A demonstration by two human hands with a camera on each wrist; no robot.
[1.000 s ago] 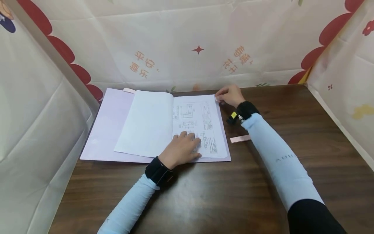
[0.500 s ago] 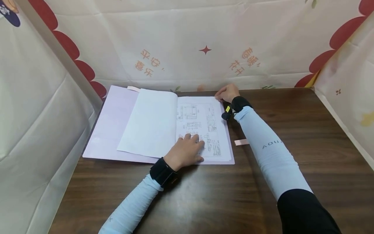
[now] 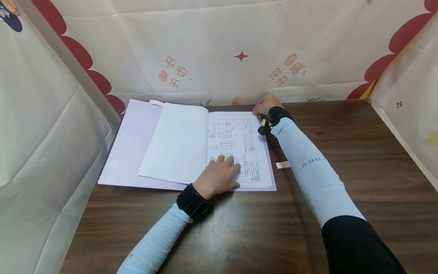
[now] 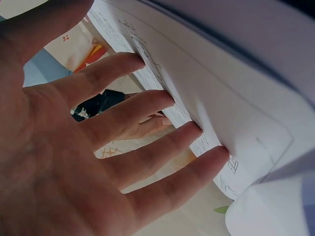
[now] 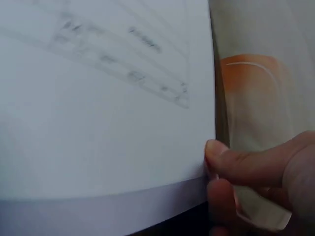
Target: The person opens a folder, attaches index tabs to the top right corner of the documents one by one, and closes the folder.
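Note:
A lilac folder (image 3: 124, 152) lies spread out on the table with white sheets in it. A blank sheet (image 3: 174, 142) is turned to the left. On the right lies a page (image 3: 251, 125) printed with technical drawings. My left hand (image 3: 217, 177) rests on the lower part of that page, fingers spread and fingertips touching the paper. My right hand (image 3: 267, 104) is at the top right corner, where thumb and fingers pinch the page edge (image 5: 199, 169) in the right wrist view. A thin pinkish edge shows between them; what it belongs to is unclear.
A pale pink strip (image 3: 283, 165) lies on the brown wooden table (image 3: 239, 232), partly under the right forearm. Another pale strip (image 3: 156, 102) sticks out at the folder's top left. Printed cloth (image 3: 205, 38) hangs behind and at both sides.
My right forearm has swung left and the wrist has turned, while its fingers stay at the page corner. The left hand keeps resting on the page. The view has shifted slightly.

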